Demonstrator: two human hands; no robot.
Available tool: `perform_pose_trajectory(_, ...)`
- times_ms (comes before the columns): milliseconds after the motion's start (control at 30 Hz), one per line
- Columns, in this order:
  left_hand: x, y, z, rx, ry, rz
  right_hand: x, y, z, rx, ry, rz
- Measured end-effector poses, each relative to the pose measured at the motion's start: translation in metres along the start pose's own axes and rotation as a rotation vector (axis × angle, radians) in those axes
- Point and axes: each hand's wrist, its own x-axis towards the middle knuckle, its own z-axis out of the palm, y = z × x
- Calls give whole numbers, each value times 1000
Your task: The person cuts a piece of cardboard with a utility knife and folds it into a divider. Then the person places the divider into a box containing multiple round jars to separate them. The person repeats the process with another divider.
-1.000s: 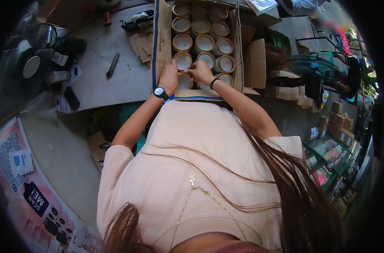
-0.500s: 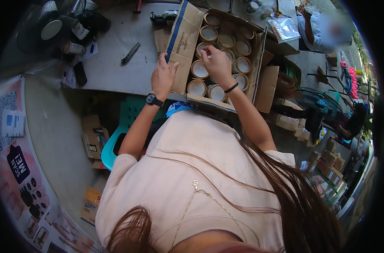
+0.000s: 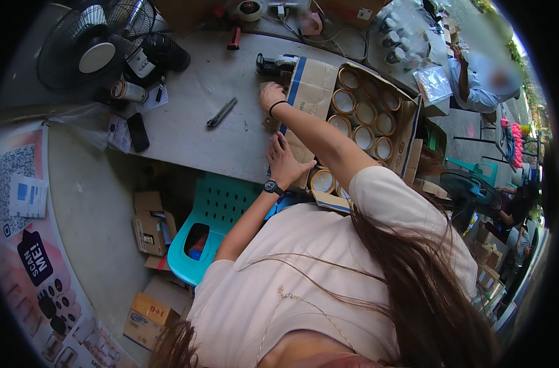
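Grip: left hand [image 3: 284,168] spread open; right hand [image 3: 274,97] cannot be told | right hand moved from jars [image 3: 344,102] to cardboard scraps [image 3: 269,122], 10 o'clock of box [image 3: 312,89] | jars left unhandled

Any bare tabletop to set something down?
Yes: grey table between phone and box cutter; also from cutter to red object, bar specks. Crowded: around the carton's left flap (right hand, left hand, tape dispenser) and around the fan.

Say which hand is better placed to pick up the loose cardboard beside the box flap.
Likely the right: the right hand is over the loose cardboard, while the left hand is spread at the near end of the box flap.
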Motion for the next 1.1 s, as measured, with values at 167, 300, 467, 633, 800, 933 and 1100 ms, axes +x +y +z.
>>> perform_pose_trajectory(167,20,-11,10,-187,-181,9,19,9,3,158,-133,103)
perform_pose_trajectory(300,24,-15,17,-184,-248,26,12,11,-18,412,-30,169)
perform_pose_trajectory(467,29,-15,17,-125,-292,-17,-65,94,-167,939,253,-423)
perform_pose_trajectory(633,34,-10,17,-125,-346,20,-132,261,-186,885,636,-140)
perform_pose_trajectory(800,39,-8,14,-92,-415,-17,-164,317,-135,965,591,106)
perform_pose_trajectory(933,38,-8,14,-74,-419,-23,-169,318,-131,822,680,61)
perform_pose_trajectory(1100,35,-8,15,-76,-385,-2,-170,322,-116,818,677,41)
